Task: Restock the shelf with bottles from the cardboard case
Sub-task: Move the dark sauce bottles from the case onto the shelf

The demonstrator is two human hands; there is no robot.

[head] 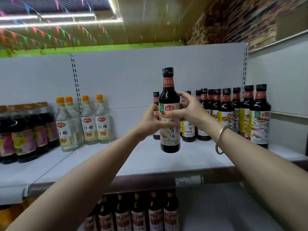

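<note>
We see a white shelf (150,157) carrying upright bottles: dark soy sauce bottles (233,114) grouped at its right rear, clear vinegar bottles (93,120) with orange caps toward the left, and a shrink-wrapped pack of dark bottles (25,132) at the far left.

Bare forearms; metal bangle (220,140) on right wrist.

A single head-worn, wide-angle view looks forward and slightly upward at a white shelf (150,157) close in front, at arm's reach. Ceiling lights fill the upper left of the frame, and a lower shelf level shows along the bottom edge.
</note>
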